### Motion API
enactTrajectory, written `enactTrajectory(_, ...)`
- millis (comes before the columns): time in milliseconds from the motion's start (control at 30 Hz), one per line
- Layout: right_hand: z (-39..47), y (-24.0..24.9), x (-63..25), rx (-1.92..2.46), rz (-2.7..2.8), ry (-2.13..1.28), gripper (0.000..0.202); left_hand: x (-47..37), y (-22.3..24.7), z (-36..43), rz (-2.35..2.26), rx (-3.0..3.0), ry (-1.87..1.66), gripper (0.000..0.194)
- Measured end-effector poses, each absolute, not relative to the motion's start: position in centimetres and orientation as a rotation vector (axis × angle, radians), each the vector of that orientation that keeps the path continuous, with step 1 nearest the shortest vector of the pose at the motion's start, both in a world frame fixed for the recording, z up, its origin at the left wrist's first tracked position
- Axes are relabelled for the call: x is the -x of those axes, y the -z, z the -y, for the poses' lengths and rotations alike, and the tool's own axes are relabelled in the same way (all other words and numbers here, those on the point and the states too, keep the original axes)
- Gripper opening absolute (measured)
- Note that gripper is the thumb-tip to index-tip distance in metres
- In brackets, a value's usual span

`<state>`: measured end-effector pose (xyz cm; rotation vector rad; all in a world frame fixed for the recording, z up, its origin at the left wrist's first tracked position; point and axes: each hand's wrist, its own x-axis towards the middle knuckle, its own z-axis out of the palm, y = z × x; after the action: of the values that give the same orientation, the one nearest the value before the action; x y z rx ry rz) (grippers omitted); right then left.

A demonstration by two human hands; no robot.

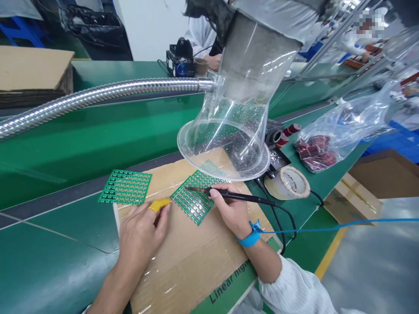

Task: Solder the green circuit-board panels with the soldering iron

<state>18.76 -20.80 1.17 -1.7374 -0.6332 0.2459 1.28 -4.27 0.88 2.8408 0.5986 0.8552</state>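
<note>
My right hand (232, 211) is closed around the black handle of a soldering iron (235, 195), and a blue wrist strap (250, 235) circles that wrist. The iron's tip lies over a green circuit board panel (196, 198) with rows of small shiny pads. At the panel's left corner my left hand (144, 226), with a yellow finger cot (159, 204) on one finger, pinches a thin solder wire (177, 194) that reaches towards the tip. A second circuit board panel (126, 187) lies just beyond the left hand. Both panels rest on a tape-covered cardboard sheet (186, 270).
A clear plastic fume hood (229, 135) hangs low over the panel, on a metal flexible hose (108, 93). To the right are a tape roll (288, 183), a bag of dark red bundles (327, 144) and a cardboard box (356, 196). Someone sits across the bench.
</note>
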Motion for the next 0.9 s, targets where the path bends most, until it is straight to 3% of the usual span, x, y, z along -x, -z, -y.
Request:
enactTrajectory(767, 20.76, -1.0, -18.88, 1.727, 0.641, -0.257, 0.015, -1.58, -0.6, 4.26, -0.638, -2.828, -0.81, 0.038)
enactTrajectory(900, 20.81, -0.91, -18.88, 1.707, 0.606, -0.261, 0.016, -1.56, -0.67, 4.29, -0.644, -2.808, -0.797, 0.031)
